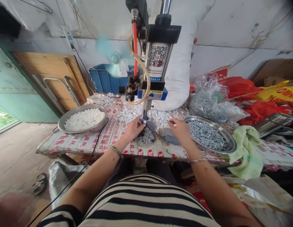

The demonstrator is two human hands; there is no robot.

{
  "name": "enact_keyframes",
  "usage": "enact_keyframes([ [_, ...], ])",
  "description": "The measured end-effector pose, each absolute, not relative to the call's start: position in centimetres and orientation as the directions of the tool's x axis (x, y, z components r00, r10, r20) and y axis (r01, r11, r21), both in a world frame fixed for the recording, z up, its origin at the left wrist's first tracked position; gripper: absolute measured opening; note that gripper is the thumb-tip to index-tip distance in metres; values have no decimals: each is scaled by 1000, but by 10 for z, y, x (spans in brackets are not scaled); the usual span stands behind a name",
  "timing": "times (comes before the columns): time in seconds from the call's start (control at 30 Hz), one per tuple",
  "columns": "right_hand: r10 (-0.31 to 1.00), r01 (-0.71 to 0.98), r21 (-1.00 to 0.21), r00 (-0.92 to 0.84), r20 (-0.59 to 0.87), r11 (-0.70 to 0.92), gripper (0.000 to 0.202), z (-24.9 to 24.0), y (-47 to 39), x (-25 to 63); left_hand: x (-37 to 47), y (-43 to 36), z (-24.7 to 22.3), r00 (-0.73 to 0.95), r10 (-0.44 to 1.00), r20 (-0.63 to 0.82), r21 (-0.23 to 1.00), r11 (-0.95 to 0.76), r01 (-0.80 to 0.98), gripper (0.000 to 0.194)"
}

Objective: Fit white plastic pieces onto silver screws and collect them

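Note:
A pneumatic press (pixel 158 60) stands upright at the table's middle, its rod pointing down. My left hand (pixel 135 127) is at the foot of the press, thumb and index finger close together by a small piece under the rod; what they hold is too small to name. Just below lies a heap of metal pins (pixel 145 136). Right of the press, my right hand (pixel 179 127) has its fingers pinched on a small white piece, over a grey block (pixel 170 136). Small white pieces (pixel 128 113) lie scattered behind both hands.
A bowl of white pieces (pixel 83 119) sits at the left, a metal tray of pins (pixel 208 134) at the right beside a green cloth (pixel 247 151). Behind are a blue crate (pixel 105 80), a spinning fan (pixel 115 58) and a plastic bag of pins (pixel 208 102). A black cable crosses the table's left side.

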State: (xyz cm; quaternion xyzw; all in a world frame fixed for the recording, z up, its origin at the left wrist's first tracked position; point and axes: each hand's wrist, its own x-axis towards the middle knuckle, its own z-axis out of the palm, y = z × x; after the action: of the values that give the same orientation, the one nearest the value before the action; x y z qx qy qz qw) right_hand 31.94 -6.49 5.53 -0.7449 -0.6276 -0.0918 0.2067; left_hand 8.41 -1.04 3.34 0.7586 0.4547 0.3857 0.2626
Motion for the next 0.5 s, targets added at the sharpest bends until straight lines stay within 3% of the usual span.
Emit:
enact_keyframes([
  [0.1, 881, 901, 42, 411, 236, -432, 30, 58, -73, 379, 70, -13, 38, 361, 894, 264, 664, -440, 604, 27],
  [0.2, 879, 864, 181, 477, 1, -470, 31, 54, -83, 417, 66, -15, 40, 444, 883, 155, 518, -455, 724, 28],
  [0.33, 921, 902, 205, 390, -8, -380, 30, 49, -90, 428, 72, -21, 42, 412, 902, 127, 417, -426, 803, 24],
  [0.5, 902, 891, 140, 424, 78, -431, 32, 47, -90, 428, 78, -25, 45, 422, 901, 97, 385, -425, 819, 25],
])
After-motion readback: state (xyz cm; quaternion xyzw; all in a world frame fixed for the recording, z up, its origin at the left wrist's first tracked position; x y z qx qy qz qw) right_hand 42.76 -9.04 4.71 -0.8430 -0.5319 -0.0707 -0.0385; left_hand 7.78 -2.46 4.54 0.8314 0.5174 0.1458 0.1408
